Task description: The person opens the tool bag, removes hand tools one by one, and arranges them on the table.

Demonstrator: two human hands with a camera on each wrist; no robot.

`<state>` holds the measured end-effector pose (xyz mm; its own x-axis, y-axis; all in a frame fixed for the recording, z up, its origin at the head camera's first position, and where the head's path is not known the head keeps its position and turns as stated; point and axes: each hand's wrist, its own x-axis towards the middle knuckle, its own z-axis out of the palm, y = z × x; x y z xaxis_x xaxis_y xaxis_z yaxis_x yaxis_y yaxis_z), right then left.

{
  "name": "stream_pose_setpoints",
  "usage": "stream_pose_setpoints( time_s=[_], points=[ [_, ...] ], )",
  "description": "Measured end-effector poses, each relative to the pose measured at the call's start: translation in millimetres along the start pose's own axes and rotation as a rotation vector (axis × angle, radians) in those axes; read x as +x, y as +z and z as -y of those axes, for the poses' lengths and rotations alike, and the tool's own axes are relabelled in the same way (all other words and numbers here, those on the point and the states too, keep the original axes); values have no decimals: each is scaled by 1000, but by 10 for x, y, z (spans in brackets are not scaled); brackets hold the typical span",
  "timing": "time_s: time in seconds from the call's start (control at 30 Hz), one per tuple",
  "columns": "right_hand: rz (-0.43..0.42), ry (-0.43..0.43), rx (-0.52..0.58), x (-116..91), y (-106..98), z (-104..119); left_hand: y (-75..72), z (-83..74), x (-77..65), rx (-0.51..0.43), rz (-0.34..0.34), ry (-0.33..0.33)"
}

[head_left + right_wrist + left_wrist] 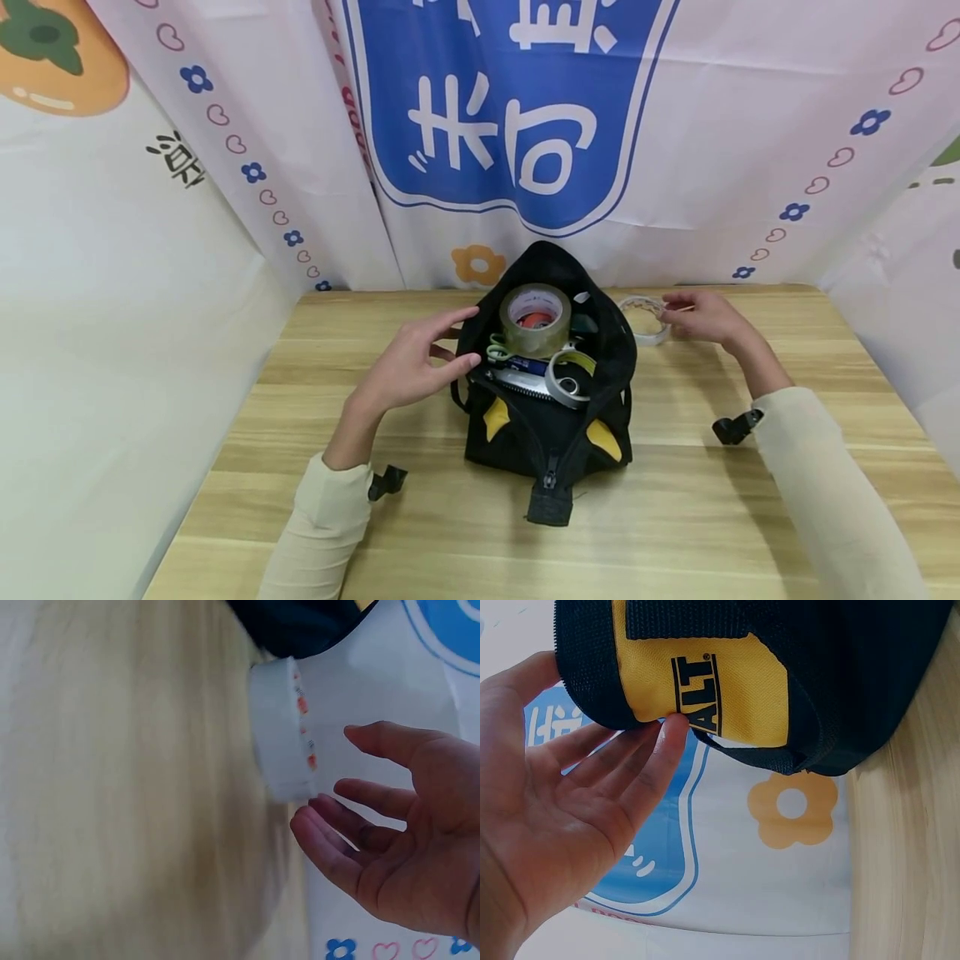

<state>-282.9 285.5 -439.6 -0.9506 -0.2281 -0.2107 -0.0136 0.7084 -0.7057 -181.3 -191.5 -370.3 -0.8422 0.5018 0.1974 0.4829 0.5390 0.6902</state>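
Note:
A black tool bag with yellow panels stands unzipped on the table. Inside it lie a roll of clear tape, a narrow white tape roll, green-handled scissors and a metal tool with a toothed edge. My left hand touches the bag's left side, fingers spread, fingertips at the yellow panel in the left wrist view. Right of the bag, another white tape roll rests flat on the table. My right hand is beside this roll, fingers extended; contact is unclear.
The wood-grain table ends at a printed cloth backdrop just behind the bag. White cloth also rises along the left side. The bag's zipper end points toward the front.

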Motion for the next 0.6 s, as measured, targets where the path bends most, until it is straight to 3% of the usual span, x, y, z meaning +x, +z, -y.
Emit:
stream_pose_setpoints(
  time_s=[0.2,0.6],
  points=[
    [-40,-82,-8,-75,-59,224,-1,-4,-2,-2,1,-2],
    [-181,-237,28,-354,-46,901,3,4,3,-1,-6,1]
  ],
)
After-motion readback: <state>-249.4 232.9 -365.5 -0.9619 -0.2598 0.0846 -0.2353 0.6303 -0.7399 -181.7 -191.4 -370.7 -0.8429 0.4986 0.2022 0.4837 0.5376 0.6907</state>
